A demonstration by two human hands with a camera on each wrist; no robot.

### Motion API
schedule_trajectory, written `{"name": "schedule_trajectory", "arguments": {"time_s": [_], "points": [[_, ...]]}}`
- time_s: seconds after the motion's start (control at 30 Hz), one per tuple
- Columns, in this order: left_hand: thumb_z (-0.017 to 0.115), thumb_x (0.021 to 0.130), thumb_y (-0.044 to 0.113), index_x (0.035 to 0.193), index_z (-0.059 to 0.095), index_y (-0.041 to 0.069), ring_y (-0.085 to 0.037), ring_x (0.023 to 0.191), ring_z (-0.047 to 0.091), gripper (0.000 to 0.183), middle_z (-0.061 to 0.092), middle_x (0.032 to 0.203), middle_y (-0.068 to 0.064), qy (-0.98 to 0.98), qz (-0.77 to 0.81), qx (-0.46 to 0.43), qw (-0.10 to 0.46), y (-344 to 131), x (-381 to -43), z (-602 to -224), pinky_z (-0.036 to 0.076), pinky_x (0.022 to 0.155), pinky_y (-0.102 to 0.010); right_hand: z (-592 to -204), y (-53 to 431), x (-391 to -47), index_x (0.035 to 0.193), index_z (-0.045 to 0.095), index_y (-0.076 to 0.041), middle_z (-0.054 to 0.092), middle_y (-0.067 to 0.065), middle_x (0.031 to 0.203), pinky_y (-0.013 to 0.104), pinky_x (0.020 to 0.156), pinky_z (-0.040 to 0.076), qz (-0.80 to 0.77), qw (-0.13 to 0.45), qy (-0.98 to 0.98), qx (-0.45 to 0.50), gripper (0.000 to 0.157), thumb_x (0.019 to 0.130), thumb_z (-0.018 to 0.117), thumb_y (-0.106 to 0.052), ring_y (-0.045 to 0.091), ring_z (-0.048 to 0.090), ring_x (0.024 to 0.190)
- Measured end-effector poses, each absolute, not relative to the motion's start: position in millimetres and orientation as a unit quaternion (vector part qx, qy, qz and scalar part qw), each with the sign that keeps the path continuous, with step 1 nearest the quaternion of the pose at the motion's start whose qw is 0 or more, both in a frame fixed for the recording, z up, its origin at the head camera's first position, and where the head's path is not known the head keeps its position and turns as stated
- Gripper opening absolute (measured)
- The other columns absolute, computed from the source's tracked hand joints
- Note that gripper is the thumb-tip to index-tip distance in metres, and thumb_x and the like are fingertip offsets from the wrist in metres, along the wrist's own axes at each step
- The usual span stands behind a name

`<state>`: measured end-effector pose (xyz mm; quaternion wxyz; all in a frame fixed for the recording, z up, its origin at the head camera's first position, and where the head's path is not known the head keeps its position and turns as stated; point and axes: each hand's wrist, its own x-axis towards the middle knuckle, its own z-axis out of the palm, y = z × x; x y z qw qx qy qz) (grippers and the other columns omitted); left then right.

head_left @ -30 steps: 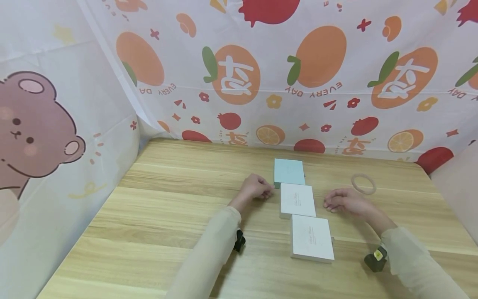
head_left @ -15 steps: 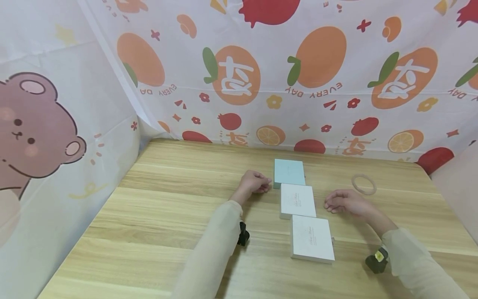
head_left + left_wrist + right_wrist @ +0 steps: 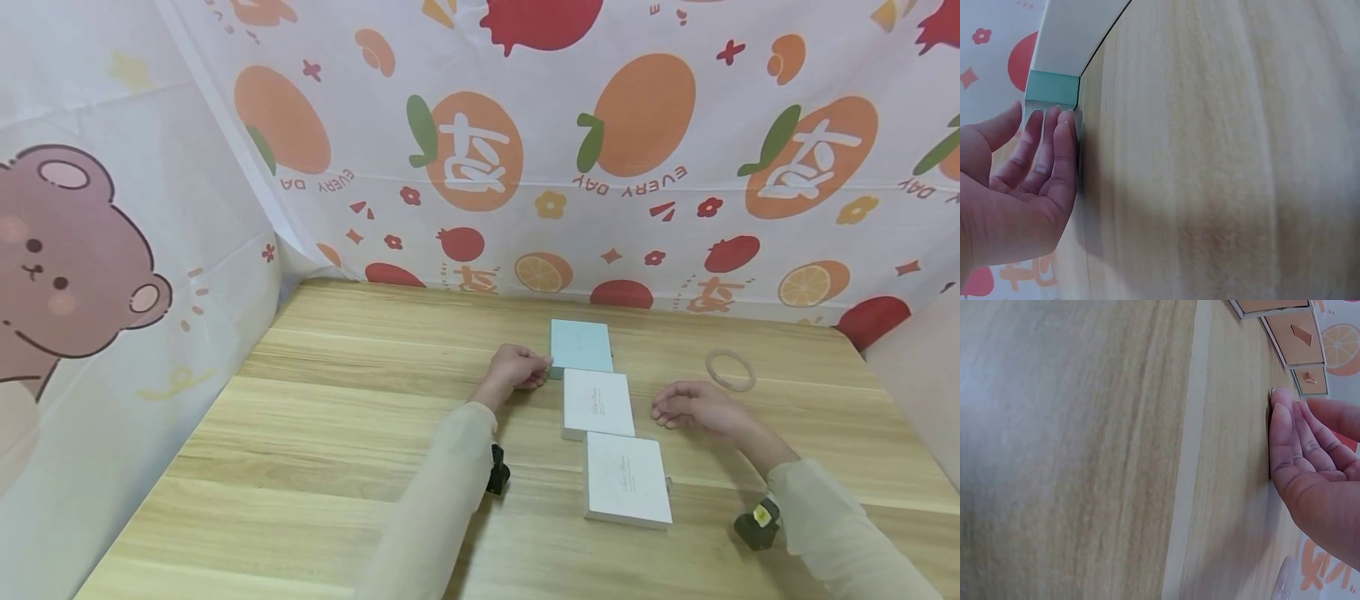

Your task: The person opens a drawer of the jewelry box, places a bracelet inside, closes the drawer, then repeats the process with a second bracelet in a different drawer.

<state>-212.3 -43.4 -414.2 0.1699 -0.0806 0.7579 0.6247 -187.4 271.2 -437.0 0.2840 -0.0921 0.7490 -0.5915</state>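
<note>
A teal flat box (image 3: 581,345) lies at the back of a staggered row, with a white middle box (image 3: 597,402) and a white front box (image 3: 627,478) nearer me. My left hand (image 3: 516,367) is at the teal box's left side. In the left wrist view, the loosely bent fingers of my left hand (image 3: 1029,181) reach the teal box's side (image 3: 1052,87), thumb apart; contact is hard to tell. To the right of the middle box, my right hand (image 3: 693,405) rests on the table, fingers loosely curled around nothing. The right wrist view shows tan drawer fronts (image 3: 1290,339) with small pull tabs.
A pale pinkish ring (image 3: 731,370) lies flat behind my right hand. The wooden table (image 3: 315,433) extends widely to the left. A fruit-printed cloth (image 3: 570,225) hangs along the back edge, and a bear-printed cloth (image 3: 82,250) closes off the left.
My left hand has drawn slightly back from the boxes, then come right again to the teal box's left side. The boxes and ring stay put, and my right hand hardly moves.
</note>
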Motion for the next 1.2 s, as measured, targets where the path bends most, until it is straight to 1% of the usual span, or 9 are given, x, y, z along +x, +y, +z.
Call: {"name": "schedule_trajectory", "arguments": {"time_s": [0.2, 0.4, 0.53, 0.7, 0.93, 1.2], "points": [[0.069, 0.082, 0.014, 0.084, 0.066, -0.004, -0.014, 0.062, 0.06, 0.018, 0.066, 0.077, -0.012, 0.771, 0.613, -0.092, 0.148, -39.8, -213.6, -413.2, 0.055, 0.064, -0.025, -438.7, 271.7, -187.7, 0.105, 0.051, 0.015, 0.063, 0.013, 0.093, 0.03, 0.078, 0.053, -0.593, 0.285, 0.748, -0.092, 0.022, 0.092, 0.05, -0.004, 0.019, 0.062, 0.084], [0.072, 0.079, 0.015, 0.079, 0.067, -0.001, -0.013, 0.062, 0.058, 0.017, 0.064, 0.073, -0.007, 0.785, 0.597, -0.101, 0.132, -37.4, -217.4, -415.2, 0.055, 0.064, -0.025, -437.9, 271.2, -187.4, 0.104, 0.051, 0.014, 0.063, 0.013, 0.093, 0.03, 0.078, 0.052, -0.598, 0.288, 0.743, -0.089, 0.022, 0.092, 0.05, -0.004, 0.018, 0.062, 0.084], [0.073, 0.078, 0.012, 0.079, 0.066, -0.002, -0.013, 0.061, 0.058, 0.015, 0.064, 0.072, -0.007, 0.785, 0.597, -0.102, 0.132, -35.8, -218.9, -415.3, 0.055, 0.064, -0.025, -437.9, 271.3, -187.3, 0.104, 0.05, 0.014, 0.063, 0.013, 0.094, 0.029, 0.078, 0.052, -0.597, 0.289, 0.743, -0.092, 0.022, 0.092, 0.05, -0.005, 0.018, 0.061, 0.084], [0.072, 0.079, 0.012, 0.08, 0.066, -0.001, -0.012, 0.059, 0.057, 0.014, 0.064, 0.071, -0.007, 0.791, 0.588, -0.103, 0.137, -35.3, -217.4, -415.3, 0.054, 0.061, -0.023, -438.8, 271.6, -187.3, 0.104, 0.051, 0.014, 0.063, 0.013, 0.094, 0.029, 0.078, 0.053, -0.597, 0.287, 0.743, -0.095, 0.022, 0.092, 0.05, -0.004, 0.019, 0.061, 0.084], [0.071, 0.08, 0.012, 0.08, 0.066, -0.001, -0.012, 0.059, 0.057, 0.015, 0.063, 0.07, -0.007, 0.787, 0.591, -0.104, 0.144, -35.3, -215.6, -414.4, 0.054, 0.064, -0.026, -439.0, 271.9, -187.2, 0.104, 0.051, 0.013, 0.063, 0.013, 0.093, 0.029, 0.078, 0.052, -0.599, 0.288, 0.742, -0.094, 0.021, 0.092, 0.05, -0.004, 0.018, 0.061, 0.084], [0.072, 0.079, 0.01, 0.079, 0.067, -0.002, -0.011, 0.058, 0.057, 0.013, 0.064, 0.071, -0.008, 0.784, 0.596, -0.112, 0.137, -34.5, -216.1, -414.5, 0.054, 0.062, -0.024, -436.9, 269.2, -187.1, 0.104, 0.051, 0.015, 0.063, 0.013, 0.093, 0.029, 0.077, 0.053, -0.591, 0.284, 0.749, -0.096, 0.022, 0.092, 0.049, -0.003, 0.018, 0.061, 0.083]]}}
